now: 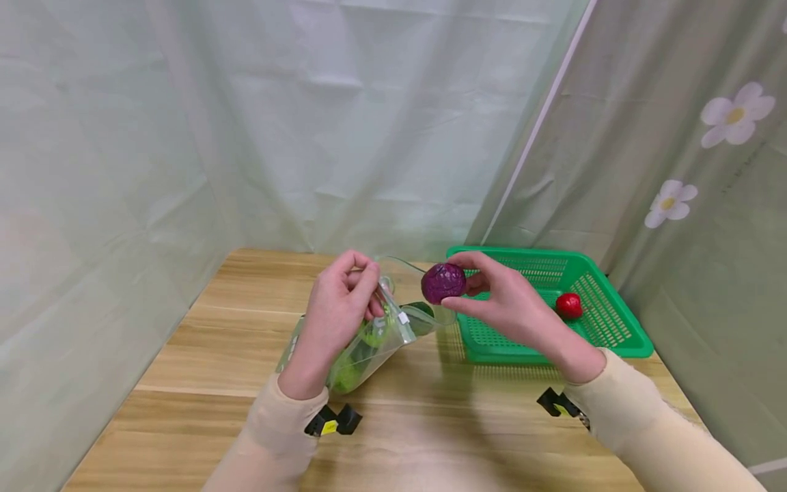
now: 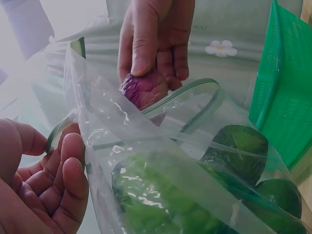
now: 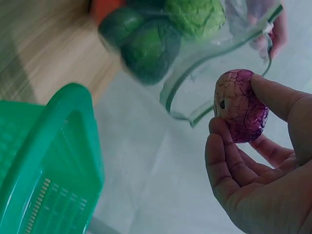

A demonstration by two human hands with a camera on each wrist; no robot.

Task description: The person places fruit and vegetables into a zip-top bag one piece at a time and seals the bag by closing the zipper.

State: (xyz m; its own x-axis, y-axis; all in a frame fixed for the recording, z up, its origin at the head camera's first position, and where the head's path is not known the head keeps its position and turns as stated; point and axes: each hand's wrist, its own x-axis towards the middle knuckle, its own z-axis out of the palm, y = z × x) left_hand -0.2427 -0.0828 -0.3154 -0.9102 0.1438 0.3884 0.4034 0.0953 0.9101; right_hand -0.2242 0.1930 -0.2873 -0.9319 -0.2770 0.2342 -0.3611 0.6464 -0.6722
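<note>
My left hand (image 1: pixel 335 307) pinches the rim of a clear slider zip bag (image 1: pixel 376 355) between thumb and fingers, and the bag's mouth gapes toward the right. Through the plastic show a light green, leafy-looking vegetable (image 2: pixel 156 192) and rounded dark green ones (image 2: pixel 240 148). Between thumb and fingertips, my right hand (image 1: pixel 510 301) holds a small purple cabbage (image 1: pixel 443 283) up at the bag's mouth. In the right wrist view, the paler, cracked-looking base of this cabbage (image 3: pixel 239 105) faces the camera, with the zip edge just beyond it.
A green perforated basket (image 1: pixel 636 348) stands on the right of the wooden table (image 1: pixel 203 396), with a shiny red vegetable or fruit (image 1: pixel 568 306) inside. Pale curtains (image 1: pixel 369 123) hang behind the table and along both sides. An orange-red thing (image 3: pixel 105 7) shows by the bag's contents.
</note>
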